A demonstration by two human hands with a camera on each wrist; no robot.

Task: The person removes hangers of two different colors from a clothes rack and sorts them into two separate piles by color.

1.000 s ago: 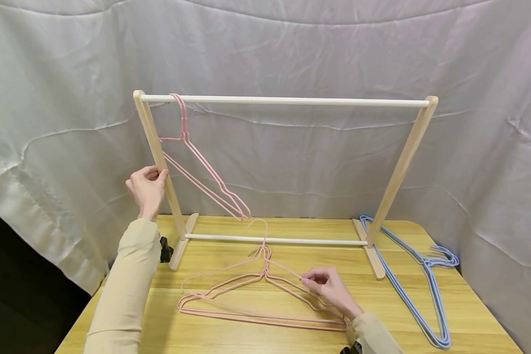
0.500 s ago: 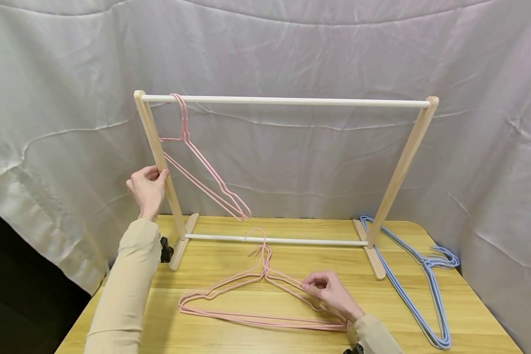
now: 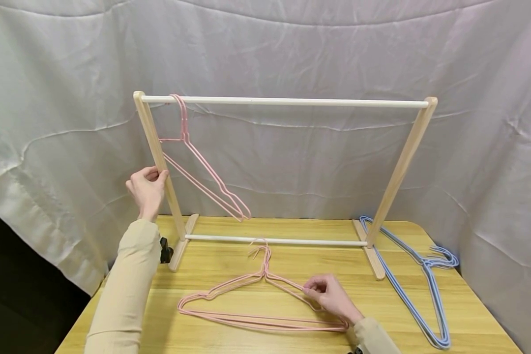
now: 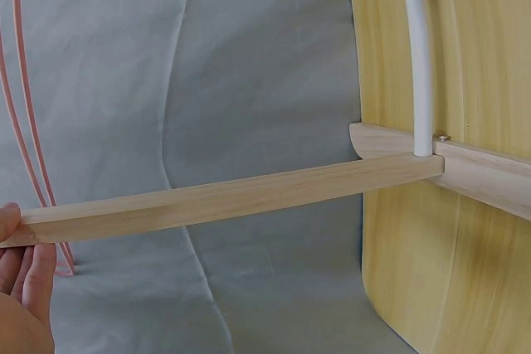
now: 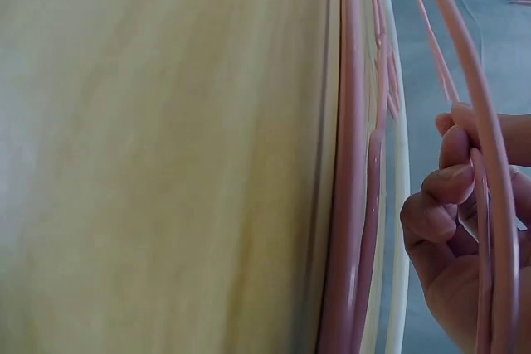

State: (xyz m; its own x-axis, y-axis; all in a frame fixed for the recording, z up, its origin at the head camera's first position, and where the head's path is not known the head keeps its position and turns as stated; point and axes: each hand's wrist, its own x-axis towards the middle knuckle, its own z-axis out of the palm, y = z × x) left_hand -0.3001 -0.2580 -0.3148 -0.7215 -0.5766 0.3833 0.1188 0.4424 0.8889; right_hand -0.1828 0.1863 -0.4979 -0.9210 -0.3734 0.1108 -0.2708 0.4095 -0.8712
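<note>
In the head view my left hand (image 3: 147, 191) pinches the left wooden post (image 3: 152, 132) of a small clothes rack, thumb on one side and fingers on the other. The left wrist view shows the same grip at the end of the post (image 4: 207, 201). On the table, several pink hangers (image 3: 239, 280) lie in a loose stack with their hooks toward the rack. My right hand (image 3: 334, 297) pinches the top one by its right shoulder. In the right wrist view curled fingers (image 5: 448, 184) hold the pink wire, with more pink hangers (image 5: 344, 205) beside the table surface.
A few pink hangers (image 3: 203, 162) hang at the left end of the white top rail (image 3: 292, 101). Blue hangers (image 3: 433, 290) lie stacked at the right, partly behind the rack's right foot (image 3: 373, 260). A white lower bar (image 3: 314, 242) crosses near the table (image 3: 230, 344). Grey cloth (image 3: 314, 54) hangs behind.
The pink hanger in my right hand has come down onto the stack, its hook dropping toward the others. My right hand has sunk slightly; the left hand keeps its place on the post.
</note>
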